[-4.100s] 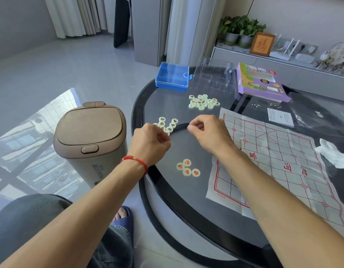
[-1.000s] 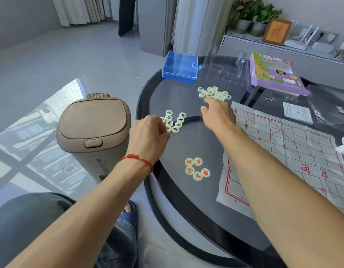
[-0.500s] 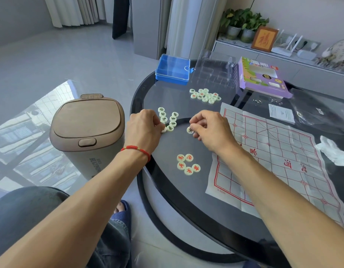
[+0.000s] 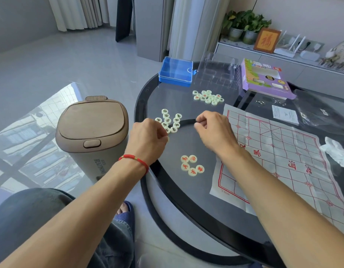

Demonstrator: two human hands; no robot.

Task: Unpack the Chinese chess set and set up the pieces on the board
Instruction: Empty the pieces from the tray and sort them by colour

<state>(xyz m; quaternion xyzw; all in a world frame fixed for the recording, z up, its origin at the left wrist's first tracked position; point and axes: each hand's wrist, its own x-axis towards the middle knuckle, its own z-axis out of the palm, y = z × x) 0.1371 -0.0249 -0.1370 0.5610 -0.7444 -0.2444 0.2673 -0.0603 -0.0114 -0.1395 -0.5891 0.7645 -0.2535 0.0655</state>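
Clearly the small round cream-coloured chess pieces look light, hard and smooth, likely to skate on the glossy black glass table [image 4: 186,202], so pinching each disc by its rim seems safest. Left of the thin creased red-lined paper board [image 4: 283,151] lie three clusters: dark-lettered pieces [image 4: 170,120], red-lettered pieces [image 4: 192,165], and a mixed heap [image 4: 208,96] farther back. The left hand [image 4: 148,140] curls beside the dark-lettered ones; whether it pinches one I cannot tell. The right hand [image 4: 215,128] has its fingers curled, contents hidden.
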